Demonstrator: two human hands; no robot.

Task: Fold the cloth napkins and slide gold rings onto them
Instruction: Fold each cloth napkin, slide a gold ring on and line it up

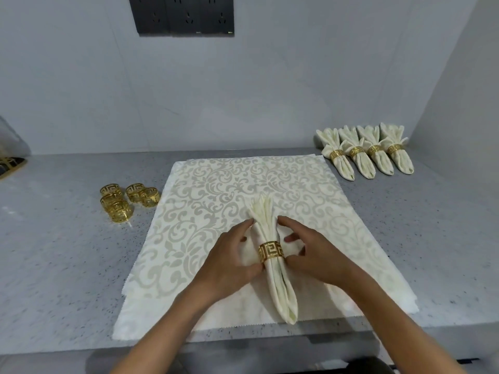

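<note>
- The rolled napkin [278, 282] is cream cloth, smooth with a faint sheen.
- Its ring [271, 251] is shiny gold metal, cut through in a key pattern.
- The flat napkin [216, 201] underneath is matt woven cloth with a leafy scroll pattern and pinked edges.
- The loose rings [127, 199] are the same glossy gold metal.
- The counter [67, 252] looks like speckled grey stone, smooth and matt.
- The wall [243, 90] is plain, matt grey.

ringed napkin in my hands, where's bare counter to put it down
Bare counter lies right of the flat cloth, in front of the four finished napkins. More lies in front of the loose rings. Crowded: the ring cluster and the back right corner.
</note>
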